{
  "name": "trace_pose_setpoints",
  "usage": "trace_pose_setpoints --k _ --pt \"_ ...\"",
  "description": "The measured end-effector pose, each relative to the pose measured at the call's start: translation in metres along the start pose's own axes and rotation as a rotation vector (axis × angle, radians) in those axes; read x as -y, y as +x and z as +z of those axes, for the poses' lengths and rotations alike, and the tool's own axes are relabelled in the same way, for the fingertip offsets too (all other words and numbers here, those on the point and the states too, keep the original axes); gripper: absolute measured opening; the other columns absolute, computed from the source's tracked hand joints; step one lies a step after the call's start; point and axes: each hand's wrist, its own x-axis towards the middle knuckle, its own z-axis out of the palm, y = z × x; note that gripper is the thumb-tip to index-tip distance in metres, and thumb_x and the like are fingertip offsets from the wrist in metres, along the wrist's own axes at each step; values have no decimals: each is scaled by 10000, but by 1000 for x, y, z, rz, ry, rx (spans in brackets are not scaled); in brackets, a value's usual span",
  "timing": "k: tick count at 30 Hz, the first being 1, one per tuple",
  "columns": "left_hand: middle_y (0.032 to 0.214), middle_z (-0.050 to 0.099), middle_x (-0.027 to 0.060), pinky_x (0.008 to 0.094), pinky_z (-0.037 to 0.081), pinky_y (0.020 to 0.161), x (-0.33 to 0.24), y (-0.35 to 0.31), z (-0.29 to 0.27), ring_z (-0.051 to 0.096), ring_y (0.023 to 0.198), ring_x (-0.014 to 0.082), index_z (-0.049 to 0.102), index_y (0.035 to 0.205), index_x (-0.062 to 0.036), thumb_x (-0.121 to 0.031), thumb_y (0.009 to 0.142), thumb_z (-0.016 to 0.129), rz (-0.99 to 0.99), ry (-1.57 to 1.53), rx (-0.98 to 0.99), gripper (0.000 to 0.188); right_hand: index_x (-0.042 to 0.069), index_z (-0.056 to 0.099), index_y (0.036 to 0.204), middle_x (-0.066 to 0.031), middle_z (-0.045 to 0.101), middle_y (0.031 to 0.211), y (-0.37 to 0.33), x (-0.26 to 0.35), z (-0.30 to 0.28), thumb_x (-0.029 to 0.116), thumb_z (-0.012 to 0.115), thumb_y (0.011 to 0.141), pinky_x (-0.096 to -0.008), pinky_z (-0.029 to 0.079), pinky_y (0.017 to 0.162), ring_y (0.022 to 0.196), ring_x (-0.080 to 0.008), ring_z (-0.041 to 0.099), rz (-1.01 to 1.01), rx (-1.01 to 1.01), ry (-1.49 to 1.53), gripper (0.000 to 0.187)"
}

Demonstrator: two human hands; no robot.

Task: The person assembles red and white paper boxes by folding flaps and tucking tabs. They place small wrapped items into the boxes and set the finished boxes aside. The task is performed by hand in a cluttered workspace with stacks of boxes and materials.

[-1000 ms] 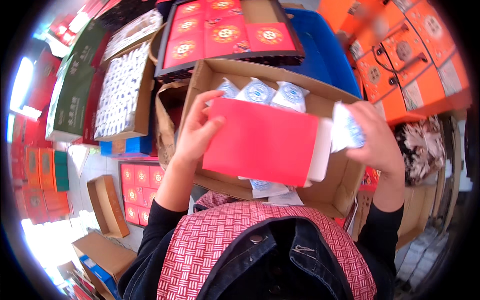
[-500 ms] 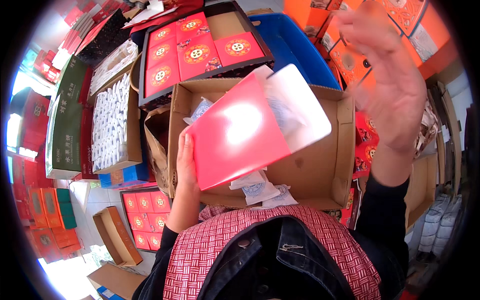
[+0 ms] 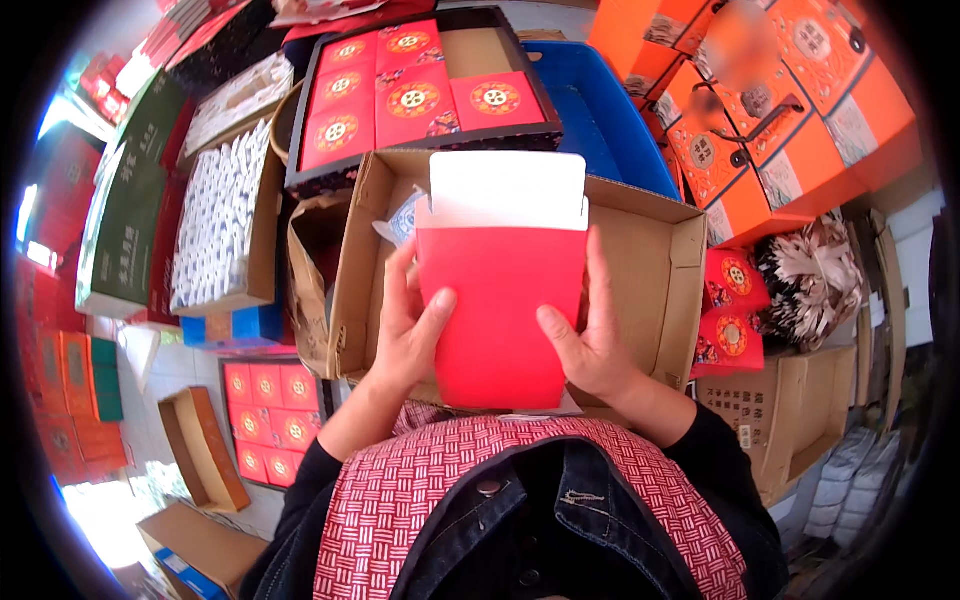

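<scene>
Between my two hands I hold a small red cardboard box (image 3: 500, 310) over a shallow brown carton. Its far end stands open, with a white flap (image 3: 508, 185) sticking up and away from me. My left hand (image 3: 408, 325) grips the left side, thumb on the red face. On the right side my right hand (image 3: 590, 335) does the same. What is inside the box is hidden from this angle. A white packet with blue print (image 3: 402, 220) lies in the brown carton (image 3: 650, 300), left of the box.
Behind the carton sits a black-edged tray (image 3: 420, 150) of red boxes, with one bare slot. Beside it is a blue bin (image 3: 600, 130). Orange gift boxes (image 3: 760, 150) stack at the far right. At left, a carton (image 3: 225, 225) holds rows of white packets.
My right hand has come down from the raised position at right and now holds the red box's right side. The box has turned from a tilt to upright and faces me squarely.
</scene>
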Motion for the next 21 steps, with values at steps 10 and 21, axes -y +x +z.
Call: trace_pose_setpoints --k 10,21 --pt "1110 559 136 310 504 816 33 34 -6 585 972 164 320 1377 -69 -164 941 532 -410 55 -35 494 28 356 1356 -106 452 1295 26 -70 -6 258 438 999 -296 343 1016 1195 -179 433 345 -95 315 433" --pt "894 579 -10 210 442 703 32 32 -2 529 795 52 582 985 -54 -207 975 482 -387 142 -161 183 -20 529 1206 -86 585 1129 21 -53 -13 205 473 987 -258 444 889 1016 -128 552 445 -160 327 319"
